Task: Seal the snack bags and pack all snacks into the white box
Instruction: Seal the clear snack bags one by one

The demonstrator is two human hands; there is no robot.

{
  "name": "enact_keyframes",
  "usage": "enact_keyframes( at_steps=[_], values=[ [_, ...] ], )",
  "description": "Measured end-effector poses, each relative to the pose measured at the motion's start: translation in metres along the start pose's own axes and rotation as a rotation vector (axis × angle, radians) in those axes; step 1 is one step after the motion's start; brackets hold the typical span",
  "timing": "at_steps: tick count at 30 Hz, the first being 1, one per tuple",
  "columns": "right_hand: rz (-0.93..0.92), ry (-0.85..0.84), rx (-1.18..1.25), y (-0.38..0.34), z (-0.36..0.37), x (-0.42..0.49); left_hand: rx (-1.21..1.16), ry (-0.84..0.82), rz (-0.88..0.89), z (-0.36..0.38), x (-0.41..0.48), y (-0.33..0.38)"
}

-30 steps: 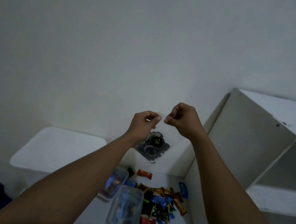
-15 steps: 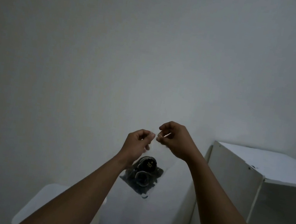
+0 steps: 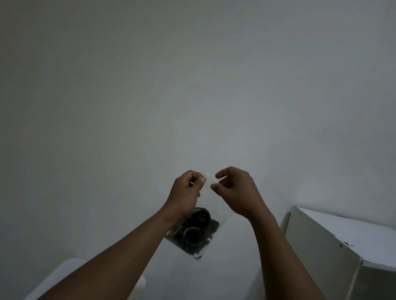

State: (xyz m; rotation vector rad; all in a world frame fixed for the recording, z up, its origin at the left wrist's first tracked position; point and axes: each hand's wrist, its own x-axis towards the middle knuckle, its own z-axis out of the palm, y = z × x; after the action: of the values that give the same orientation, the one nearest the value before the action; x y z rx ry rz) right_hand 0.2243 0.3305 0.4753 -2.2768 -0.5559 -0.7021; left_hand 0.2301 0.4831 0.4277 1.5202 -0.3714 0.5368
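A clear plastic snack bag [image 3: 198, 237] with dark round snacks in its bottom hangs in the air in front of the wall. My left hand [image 3: 185, 191] pinches the left end of the bag's top edge. My right hand [image 3: 236, 190] pinches the same edge a little to the right, thumb and forefinger closed on the strip. The two hands are a few centimetres apart. The white box and the loose snacks on the table are out of view, apart from tiny coloured specks at the bottom edge.
A white shelf unit [image 3: 348, 239] stands at the right, its top level with my forearms. A white rounded surface [image 3: 61, 281] shows at the bottom left under my left forearm. A plain wall fills the upper view.
The view has tilted further up, so the table with the snacks and clear containers has dropped out of sight. Both hands still hold the bag's top edge, slightly further apart.
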Motion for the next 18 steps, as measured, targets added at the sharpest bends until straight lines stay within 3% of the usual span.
enact_keyframes(
  at_steps=[9,18],
  values=[
    [0.052,-0.101,0.074,0.021,0.001,0.005,-0.079,-0.143,-0.104,-0.004,0.021,-0.011],
    [0.056,-0.093,0.107,0.031,0.021,0.012,-0.050,-0.102,-0.101,-0.002,0.023,-0.026]
  ],
)
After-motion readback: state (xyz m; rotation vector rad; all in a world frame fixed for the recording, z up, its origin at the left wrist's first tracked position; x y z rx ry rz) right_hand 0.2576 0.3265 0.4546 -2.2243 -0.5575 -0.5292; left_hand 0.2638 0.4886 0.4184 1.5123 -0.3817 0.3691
